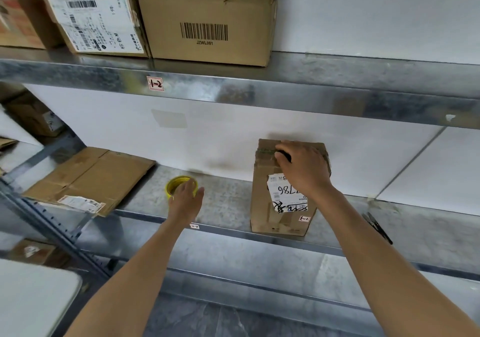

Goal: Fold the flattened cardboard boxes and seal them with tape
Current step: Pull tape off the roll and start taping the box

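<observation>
Right grip: the right hand [305,167] sits on the top of the standing box [262,201], fingers curled over its upper front edge and holding it; a dark patch under the fingertips is too unclear to name.
Left grip: the left hand [185,200] is spread open, fingers straight, lying across the near side of the tape roll [173,184]; it is not closed round the roll.
Standing box: upright on the middle shelf [228,201], near its front edge, with a torn white label [283,193] bearing handwritten digits on the face towards me.
Tape roll: a yellow ring, flat on the same shelf, left of the standing box and well apart from it.
Flattened cardboard [91,175]: lies at the left end of the middle shelf, one corner overhanging the front edge.
Snips [378,228]: dark, lying on the shelf to the right of the standing box.
Upper shelf [285,87]: carries a barcode box [207,19] marked JZWL001 and, touching it on the left, a labelled box [96,22].
Lower left: the corner of a white table [33,297].
</observation>
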